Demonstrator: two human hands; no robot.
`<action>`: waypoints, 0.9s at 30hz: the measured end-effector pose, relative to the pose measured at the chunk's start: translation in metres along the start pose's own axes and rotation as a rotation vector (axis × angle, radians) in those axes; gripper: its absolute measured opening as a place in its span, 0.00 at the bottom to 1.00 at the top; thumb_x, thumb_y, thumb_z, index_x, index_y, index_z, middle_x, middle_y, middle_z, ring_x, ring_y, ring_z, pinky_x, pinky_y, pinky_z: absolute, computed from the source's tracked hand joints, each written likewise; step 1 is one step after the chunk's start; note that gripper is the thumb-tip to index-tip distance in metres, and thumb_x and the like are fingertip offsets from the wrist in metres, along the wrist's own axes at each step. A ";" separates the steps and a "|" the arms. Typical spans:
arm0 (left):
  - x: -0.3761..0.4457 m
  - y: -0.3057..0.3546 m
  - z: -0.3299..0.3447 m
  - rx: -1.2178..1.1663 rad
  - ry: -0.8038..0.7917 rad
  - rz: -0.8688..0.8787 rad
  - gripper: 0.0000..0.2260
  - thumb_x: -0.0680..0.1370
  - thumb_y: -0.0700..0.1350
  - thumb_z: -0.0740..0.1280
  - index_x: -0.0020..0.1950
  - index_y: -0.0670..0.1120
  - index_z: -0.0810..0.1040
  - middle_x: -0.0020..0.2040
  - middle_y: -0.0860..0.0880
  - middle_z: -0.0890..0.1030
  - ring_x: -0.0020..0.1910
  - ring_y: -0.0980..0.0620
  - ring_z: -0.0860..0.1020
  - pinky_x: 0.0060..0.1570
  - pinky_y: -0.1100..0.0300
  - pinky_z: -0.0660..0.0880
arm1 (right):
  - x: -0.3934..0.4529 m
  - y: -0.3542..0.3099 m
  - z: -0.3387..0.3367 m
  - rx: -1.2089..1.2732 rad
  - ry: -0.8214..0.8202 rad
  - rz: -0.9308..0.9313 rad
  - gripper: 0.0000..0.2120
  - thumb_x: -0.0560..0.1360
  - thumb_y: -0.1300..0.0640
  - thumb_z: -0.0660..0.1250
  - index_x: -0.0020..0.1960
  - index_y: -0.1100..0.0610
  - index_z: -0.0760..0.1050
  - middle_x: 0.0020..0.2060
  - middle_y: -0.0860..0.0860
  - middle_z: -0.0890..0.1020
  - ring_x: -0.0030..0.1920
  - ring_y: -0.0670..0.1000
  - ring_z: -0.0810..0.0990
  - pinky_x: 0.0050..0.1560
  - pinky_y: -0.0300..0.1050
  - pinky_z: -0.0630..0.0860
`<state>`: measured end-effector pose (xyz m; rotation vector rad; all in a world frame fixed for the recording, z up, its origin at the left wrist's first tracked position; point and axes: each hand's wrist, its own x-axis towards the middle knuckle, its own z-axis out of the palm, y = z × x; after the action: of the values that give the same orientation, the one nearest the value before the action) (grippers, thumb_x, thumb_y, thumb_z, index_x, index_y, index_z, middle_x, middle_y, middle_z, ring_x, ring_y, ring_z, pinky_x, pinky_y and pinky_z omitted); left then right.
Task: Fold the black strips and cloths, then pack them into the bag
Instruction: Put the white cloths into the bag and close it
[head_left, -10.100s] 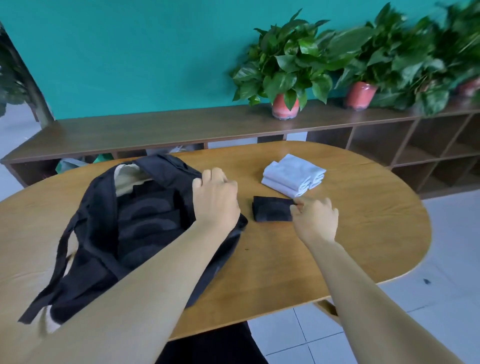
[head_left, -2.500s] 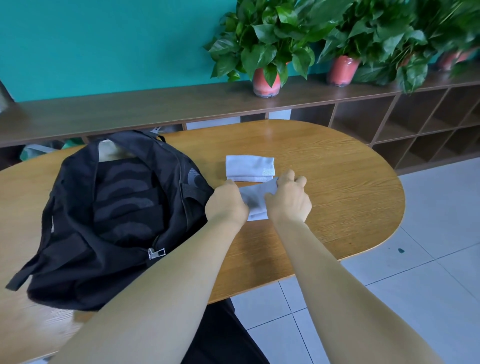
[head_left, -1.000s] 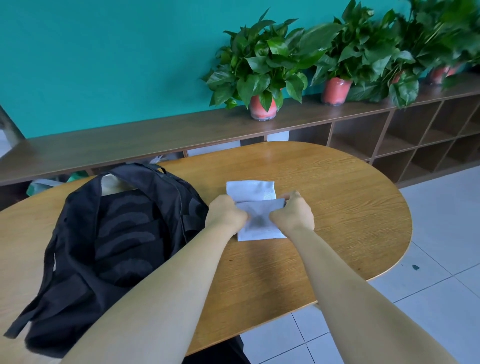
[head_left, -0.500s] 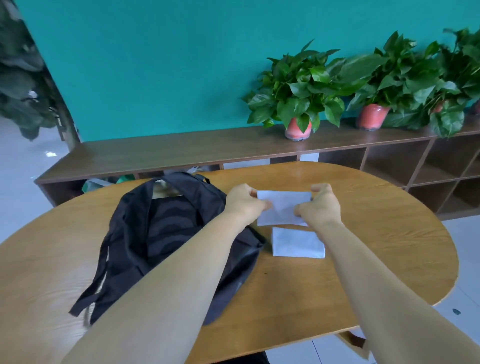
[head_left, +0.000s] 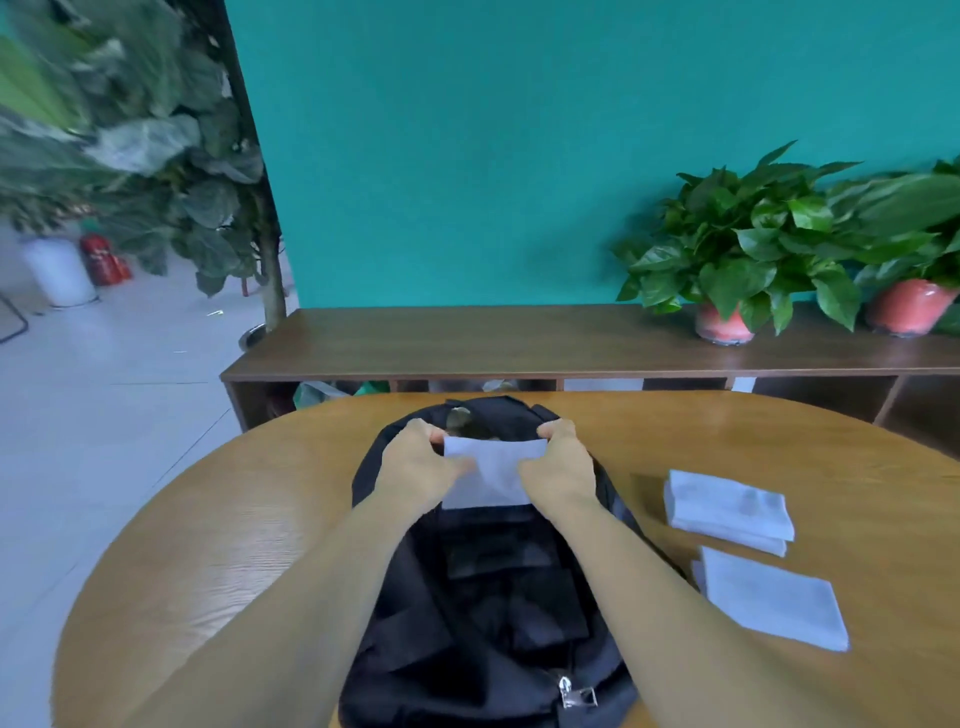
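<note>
A black backpack (head_left: 483, 597) lies on the wooden table (head_left: 249, 525), its opening at the far end. Above that opening a folded white cloth (head_left: 491, 475) is held level between both hands. My left hand (head_left: 421, 462) pinches its left edge and my right hand (head_left: 558, 462) pinches its right edge. Two more folded white cloths lie on the table to the right: a thicker one (head_left: 727, 506) farther away and a flat one (head_left: 771, 600) nearer me. No black strips show.
A long brown shelf unit (head_left: 519, 343) runs behind the table against a teal wall, carrying potted plants (head_left: 737, 260) in red pots at the right. A large leafy plant (head_left: 156, 145) stands at the left, with grey tiled floor beyond the table's left edge.
Both hands have carried the folded white cloth leftward from the table to above the backpack's opening. The view has swung left, so the bag now lies in front of me.
</note>
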<state>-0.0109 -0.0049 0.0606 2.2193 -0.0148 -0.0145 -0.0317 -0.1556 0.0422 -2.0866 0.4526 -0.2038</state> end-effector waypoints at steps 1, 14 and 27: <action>0.007 -0.005 -0.003 0.024 0.011 -0.005 0.15 0.75 0.46 0.72 0.57 0.46 0.70 0.50 0.48 0.76 0.42 0.52 0.73 0.34 0.63 0.70 | 0.006 -0.002 0.009 -0.033 -0.022 -0.016 0.25 0.74 0.67 0.60 0.69 0.54 0.62 0.58 0.57 0.75 0.46 0.54 0.76 0.31 0.41 0.67; 0.068 -0.024 0.022 0.484 0.028 0.052 0.19 0.78 0.43 0.62 0.67 0.49 0.61 0.38 0.52 0.73 0.38 0.49 0.75 0.36 0.56 0.72 | 0.065 0.002 0.034 -0.542 0.033 -0.142 0.20 0.75 0.62 0.62 0.66 0.54 0.63 0.33 0.48 0.75 0.35 0.51 0.76 0.27 0.41 0.65; 0.055 -0.035 0.023 0.905 0.217 0.330 0.12 0.80 0.45 0.64 0.62 0.51 0.71 0.56 0.49 0.74 0.56 0.48 0.72 0.48 0.56 0.66 | 0.043 0.005 0.031 -1.015 0.191 -0.775 0.19 0.41 0.67 0.78 0.25 0.59 0.73 0.28 0.56 0.74 0.30 0.56 0.74 0.27 0.44 0.69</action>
<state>0.0444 -0.0031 0.0187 3.0747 -0.3240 0.5051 0.0162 -0.1504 0.0205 -3.1828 -0.2579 -0.7482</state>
